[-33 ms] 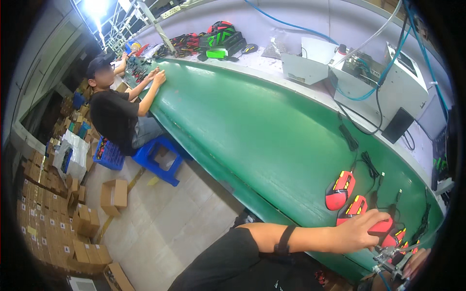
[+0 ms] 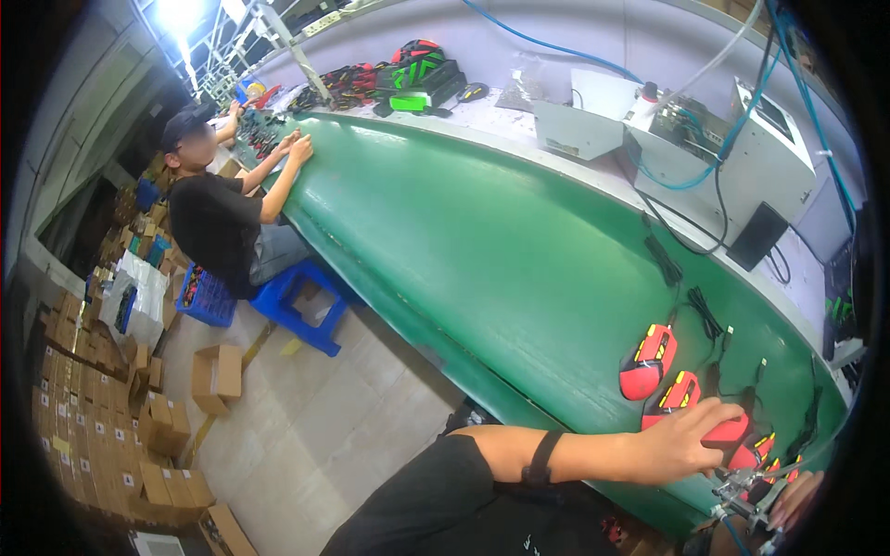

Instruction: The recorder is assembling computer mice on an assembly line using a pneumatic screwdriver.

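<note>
My left hand (image 2: 681,443) is closed over a red computer mouse (image 2: 726,430) at the lower right of the green belt. The fingers hide part of the mouse. Beside it lie a red and black mouse with yellow accents (image 2: 682,393) and, farther off, a similar mouse (image 2: 647,363). To the right of my left hand are more red mice (image 2: 753,451), partly covered. At the lower right edge, the fingers of my right hand (image 2: 797,500) curl round a silver metal spray-gun-like tool (image 2: 744,491) with a blue hose. Much of that hand is cut off by the dark rim.
Black cables (image 2: 705,313) lie along the belt (image 2: 464,241). Behind it stand a grey machine (image 2: 765,167) with blue hoses and a black box (image 2: 758,236). A co-worker (image 2: 218,208) sits at the far left on a blue stool (image 2: 297,301). Cardboard boxes (image 2: 216,378) cover the floor.
</note>
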{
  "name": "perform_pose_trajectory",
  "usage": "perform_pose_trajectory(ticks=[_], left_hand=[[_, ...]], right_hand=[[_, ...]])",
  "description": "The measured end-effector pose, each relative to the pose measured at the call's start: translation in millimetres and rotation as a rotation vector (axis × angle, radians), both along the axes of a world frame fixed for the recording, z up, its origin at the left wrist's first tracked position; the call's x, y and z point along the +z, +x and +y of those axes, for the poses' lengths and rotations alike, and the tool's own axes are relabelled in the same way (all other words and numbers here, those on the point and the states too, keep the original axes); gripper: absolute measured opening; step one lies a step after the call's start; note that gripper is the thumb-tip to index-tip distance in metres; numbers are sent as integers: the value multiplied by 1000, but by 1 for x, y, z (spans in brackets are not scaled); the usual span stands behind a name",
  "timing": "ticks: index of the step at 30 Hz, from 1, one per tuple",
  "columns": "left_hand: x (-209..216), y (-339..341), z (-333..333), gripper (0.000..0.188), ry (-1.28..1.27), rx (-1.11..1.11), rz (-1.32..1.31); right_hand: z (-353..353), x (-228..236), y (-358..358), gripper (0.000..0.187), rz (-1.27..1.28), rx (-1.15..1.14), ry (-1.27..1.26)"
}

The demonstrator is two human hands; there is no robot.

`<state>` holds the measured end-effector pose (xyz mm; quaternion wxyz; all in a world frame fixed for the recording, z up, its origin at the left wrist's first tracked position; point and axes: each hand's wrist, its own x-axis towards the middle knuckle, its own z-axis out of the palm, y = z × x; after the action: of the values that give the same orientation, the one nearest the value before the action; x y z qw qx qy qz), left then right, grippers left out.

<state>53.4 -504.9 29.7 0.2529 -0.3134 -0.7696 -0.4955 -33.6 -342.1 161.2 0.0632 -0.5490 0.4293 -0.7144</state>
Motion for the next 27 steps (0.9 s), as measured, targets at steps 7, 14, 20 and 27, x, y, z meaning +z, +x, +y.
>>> perform_pose_trajectory(ticks=[7,14,20,27], left_hand=[[22,-12,-3,38,138,-112,-251],[19,-24,-16,68,703,-235,-883],[13,-17,-19,53,571,-257,-918],[16,-17,-17,47,541,-267,-832]], right_hand=[[95,55,66,38,-173,-225,478],[19,39,72,44,-163,-639,-119],[14,25,57,62,54,-585,-169],[7,21,46,69,125,-531,-212]])
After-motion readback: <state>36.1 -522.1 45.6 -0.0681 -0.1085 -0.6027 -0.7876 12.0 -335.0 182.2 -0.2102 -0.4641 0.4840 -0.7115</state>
